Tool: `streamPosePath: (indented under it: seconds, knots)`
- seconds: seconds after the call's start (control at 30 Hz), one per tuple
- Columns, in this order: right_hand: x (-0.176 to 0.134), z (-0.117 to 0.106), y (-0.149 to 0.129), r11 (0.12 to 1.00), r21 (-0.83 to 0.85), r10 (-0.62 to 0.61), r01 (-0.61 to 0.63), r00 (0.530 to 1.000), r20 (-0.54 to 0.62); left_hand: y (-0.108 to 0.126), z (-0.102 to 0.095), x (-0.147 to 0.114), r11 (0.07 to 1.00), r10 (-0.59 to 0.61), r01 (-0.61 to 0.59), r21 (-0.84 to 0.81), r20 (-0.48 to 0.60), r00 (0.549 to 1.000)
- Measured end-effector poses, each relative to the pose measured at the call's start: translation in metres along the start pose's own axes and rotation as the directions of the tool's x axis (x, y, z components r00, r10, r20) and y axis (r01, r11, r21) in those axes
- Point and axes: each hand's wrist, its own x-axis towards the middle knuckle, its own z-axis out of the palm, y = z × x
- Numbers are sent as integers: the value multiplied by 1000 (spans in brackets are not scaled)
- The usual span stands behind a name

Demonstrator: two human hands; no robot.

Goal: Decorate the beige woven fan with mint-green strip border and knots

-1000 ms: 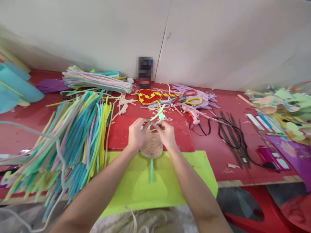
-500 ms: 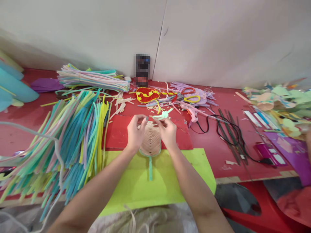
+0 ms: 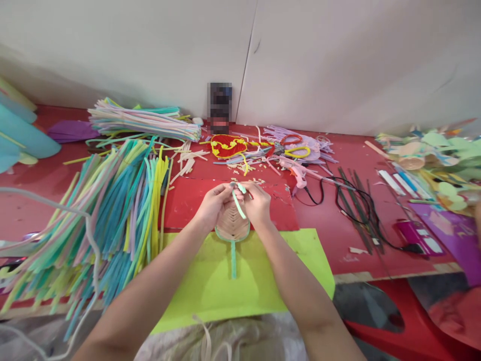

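Pipe cleaner (image 3: 239, 205), slender, pale, slightly curved

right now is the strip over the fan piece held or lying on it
Held: fingers grip the pale green strip near its top, lower end loose.

The upper part of the tan fan (image 3: 233, 229) is partly hidden behind the left hand (image 3: 212, 203) and the right hand (image 3: 257, 202), the dark object (image 3: 220, 106) is blurred into squares, and the blue roll (image 3: 30, 134) is cut by the left edge.
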Motion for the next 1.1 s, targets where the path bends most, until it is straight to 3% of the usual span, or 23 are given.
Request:
streamPosePath:
  seconds: [0.1,0.2,0.27,0.37,0.47,0.57,0.67,0.83,1.1]
  knots:
    - [1,3,-2,994,45,102,-101,995,-17,0,3,-1,999,39,-38,12,-15,999]
    - [2,5,-4,964,154,225,-218,974,-27,2,4,-2,970,125,-117,213,-24,992]
    - [4,5,-5,924,257,294,-282,956,-9,7,4,-3,884,229,-207,420,-2,973]
    - [7,3,-3,866,348,369,-359,929,40,14,0,-4,668,354,-302,680,66,933]
    - [9,-1,1,862,315,394,-398,916,77,18,-3,-4,521,393,-318,792,108,913]
    - [11,-3,5,894,250,364,-373,928,83,18,-3,-5,460,437,-330,824,114,892]
    - [12,-6,8,906,237,337,-351,936,98,15,-2,-6,469,458,-299,831,61,887]
    - [12,-8,7,920,226,291,-320,945,151,13,-1,-5,564,455,-278,777,-11,891]
    - [11,-7,2,982,80,167,-171,984,57,8,-1,-1,620,477,-327,713,-12,879]
